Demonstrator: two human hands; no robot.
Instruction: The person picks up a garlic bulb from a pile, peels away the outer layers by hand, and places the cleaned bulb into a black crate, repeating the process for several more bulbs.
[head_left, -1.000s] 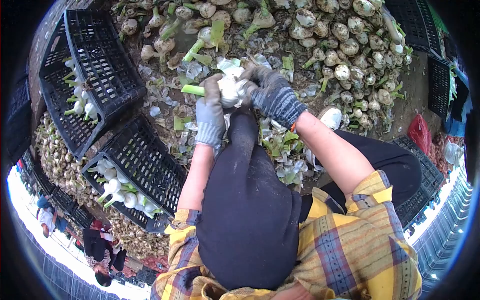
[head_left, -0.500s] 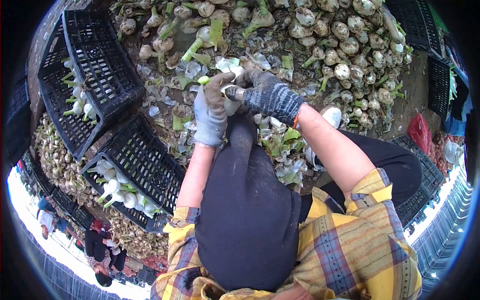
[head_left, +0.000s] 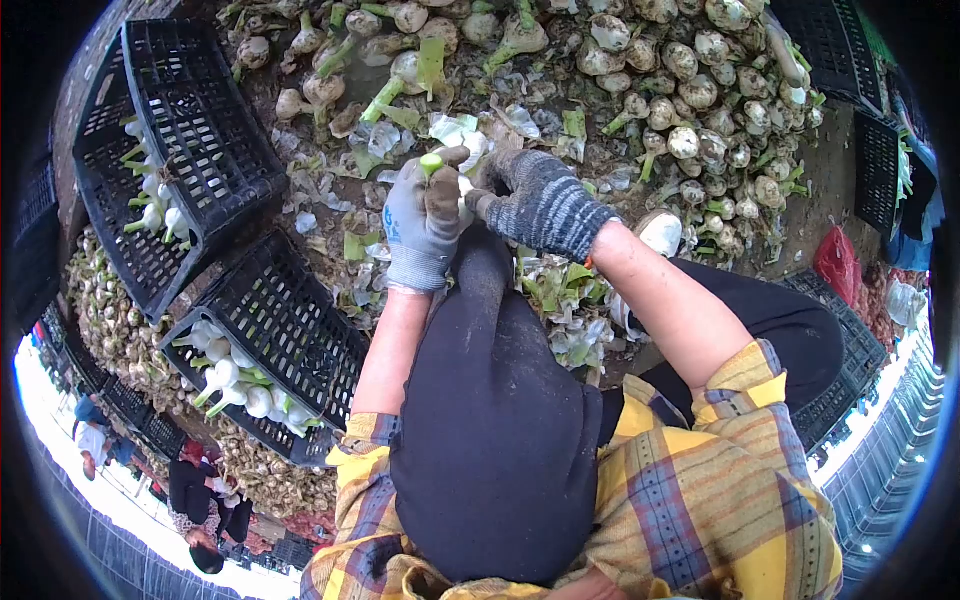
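Cut stem turned up to me, bulb tucked between two gloved hands.
A second ago I had the green stem (head_left: 431, 162) lying leftward with plenty of white showing; now its cut end faces up and the left hand (head_left: 418, 228) covers most of the garlic bulb (head_left: 465, 190), which I judge offers another side to the right hand (head_left: 550, 205). The left fingers are clamped on the bulb; the right fingers are curled, thumb at or just beside it, and I cannot tell whether they pinch anything. I have the bulb just beyond the dark cloth (head_left: 490, 400), above scattered peelings (head_left: 590, 340); the narrow strip showing looks white and clean.
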